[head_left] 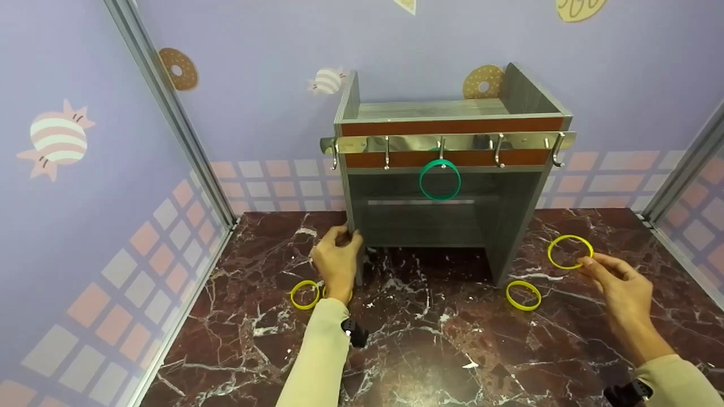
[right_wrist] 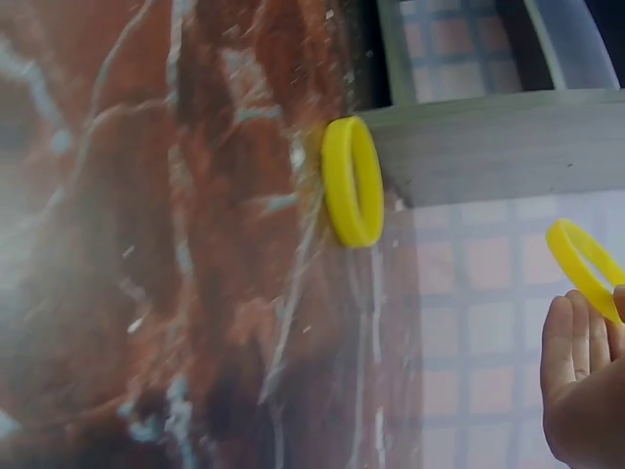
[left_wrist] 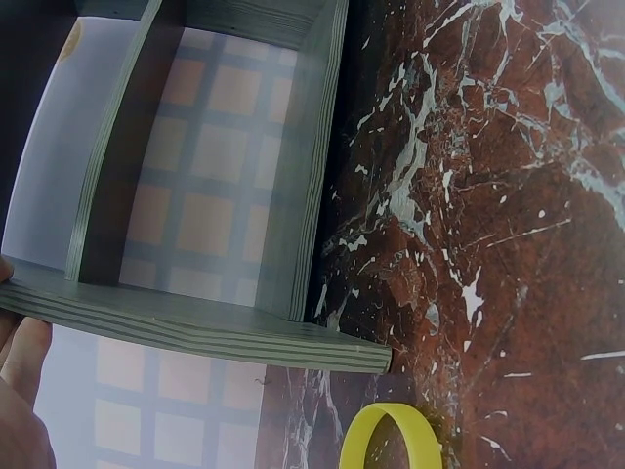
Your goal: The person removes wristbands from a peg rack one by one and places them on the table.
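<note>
My right hand (head_left: 628,291) pinches a yellow ring (head_left: 570,236) by its lower edge, above the tabletop right of the grey wooden shelf (head_left: 523,226). My left hand (head_left: 335,260) grips the edge of the shelf's left side panel (left_wrist: 195,327), thumb on one face and fingers on the other. Across the shelf front runs a metal hook rail (head_left: 413,143) with several hooks. A green ring (head_left: 422,189) hangs from the middle hook. Another yellow ring (head_left: 523,308) lies on the table near the shelf's right foot.
Left of the shelf lies a yellow ring (head_left: 292,298), with one more partly hidden behind my left wrist. The dark red marbled tabletop (head_left: 424,350) is bounded by a patterned back wall (head_left: 254,85) and side walls.
</note>
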The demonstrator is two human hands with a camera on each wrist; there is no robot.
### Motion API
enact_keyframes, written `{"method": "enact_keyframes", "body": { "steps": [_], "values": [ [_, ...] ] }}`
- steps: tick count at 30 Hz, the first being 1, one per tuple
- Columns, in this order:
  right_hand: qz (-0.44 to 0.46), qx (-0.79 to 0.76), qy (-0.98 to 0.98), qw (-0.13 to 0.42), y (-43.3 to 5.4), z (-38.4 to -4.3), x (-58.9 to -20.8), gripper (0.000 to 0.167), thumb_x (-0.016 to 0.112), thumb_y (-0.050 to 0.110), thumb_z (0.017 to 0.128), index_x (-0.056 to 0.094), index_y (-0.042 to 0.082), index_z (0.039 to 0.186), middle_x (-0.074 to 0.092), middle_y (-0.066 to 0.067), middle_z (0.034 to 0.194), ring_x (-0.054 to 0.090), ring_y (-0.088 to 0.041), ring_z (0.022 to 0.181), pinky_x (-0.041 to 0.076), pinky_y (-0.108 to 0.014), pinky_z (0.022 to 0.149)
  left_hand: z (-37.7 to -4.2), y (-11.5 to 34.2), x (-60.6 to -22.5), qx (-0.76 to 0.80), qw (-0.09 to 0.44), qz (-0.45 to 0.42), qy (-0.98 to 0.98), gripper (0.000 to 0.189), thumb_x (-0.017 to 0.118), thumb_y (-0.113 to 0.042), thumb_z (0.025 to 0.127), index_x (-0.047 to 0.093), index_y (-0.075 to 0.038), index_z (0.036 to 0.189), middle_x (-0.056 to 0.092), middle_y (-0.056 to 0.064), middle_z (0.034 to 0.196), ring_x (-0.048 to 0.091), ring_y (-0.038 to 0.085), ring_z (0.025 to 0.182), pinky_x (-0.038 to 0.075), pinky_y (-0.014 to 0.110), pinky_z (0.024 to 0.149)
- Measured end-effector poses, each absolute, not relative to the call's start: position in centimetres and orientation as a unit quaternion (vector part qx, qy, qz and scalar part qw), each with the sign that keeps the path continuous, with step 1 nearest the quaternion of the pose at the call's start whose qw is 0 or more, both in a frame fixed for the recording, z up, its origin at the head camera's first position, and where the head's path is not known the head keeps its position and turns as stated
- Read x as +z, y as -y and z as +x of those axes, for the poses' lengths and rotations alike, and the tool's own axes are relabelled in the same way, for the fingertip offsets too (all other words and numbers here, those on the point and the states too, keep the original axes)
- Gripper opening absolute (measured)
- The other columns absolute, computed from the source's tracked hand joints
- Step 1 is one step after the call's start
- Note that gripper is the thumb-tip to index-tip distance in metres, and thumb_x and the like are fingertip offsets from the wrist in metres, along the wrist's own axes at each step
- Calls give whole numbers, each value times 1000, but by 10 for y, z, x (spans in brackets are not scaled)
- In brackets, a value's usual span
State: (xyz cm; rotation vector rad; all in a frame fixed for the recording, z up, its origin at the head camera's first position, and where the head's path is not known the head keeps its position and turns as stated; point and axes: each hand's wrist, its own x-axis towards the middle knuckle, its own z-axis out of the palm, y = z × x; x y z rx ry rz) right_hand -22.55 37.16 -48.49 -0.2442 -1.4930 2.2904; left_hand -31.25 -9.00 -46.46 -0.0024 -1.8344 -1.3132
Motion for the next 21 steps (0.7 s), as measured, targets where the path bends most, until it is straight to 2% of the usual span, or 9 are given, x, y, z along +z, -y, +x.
{"method": "enact_keyframes", "body": {
  "steps": [12, 21],
  "values": [
    [-102, 789, 586, 152, -388, -223, -515, 14, 74, -5, 95, 79, 9, 95, 78, -4, 88, 78, -15, 77, 62, -28, 75, -312, 90, -465, -524, 424, 7, 739, 10, 86, -1, 78, 80, -1, 86, 78, 8, 79, 74, 22, 68, 60, 38, 64],
    [-98, 778, 609, 120, -392, -219, -529, 13, 71, -6, 98, 78, 5, 100, 79, -3, 88, 78, -15, 79, 63, -28, 75, -311, 90, -464, -522, 419, 10, 743, 9, 86, -2, 79, 80, -2, 86, 78, 8, 79, 74, 22, 69, 59, 38, 65]
  ]
}}
